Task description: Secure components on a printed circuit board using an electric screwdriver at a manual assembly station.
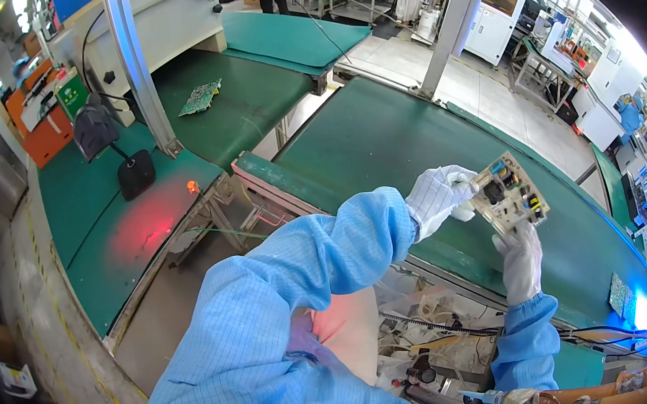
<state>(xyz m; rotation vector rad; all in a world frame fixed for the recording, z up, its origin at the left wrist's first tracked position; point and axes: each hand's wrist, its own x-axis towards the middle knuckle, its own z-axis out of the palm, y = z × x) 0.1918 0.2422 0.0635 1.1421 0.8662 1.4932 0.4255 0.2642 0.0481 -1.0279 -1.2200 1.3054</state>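
Note:
Above the green conveyor belt (382, 149), both my white-gloved hands hold a pale circuit board (514, 208) tilted with its components facing me. Dark, blue and yellow parts stand on its face. My left hand (439, 196) pinches the board's left edge, with the fingertips partly behind it. From below, my right hand (521, 262) grips the lower edge between thumb and fingers. Blue checked sleeves cover both my forearms.
A green circuit board (200, 97) lies on the far-left belt; another board (619, 295) sits at the right near a blue light. A black scanner on a stand (136, 173) casts red light on the left table. A metal post (462, 12) rises beyond the belt. Co-workers stand far back.

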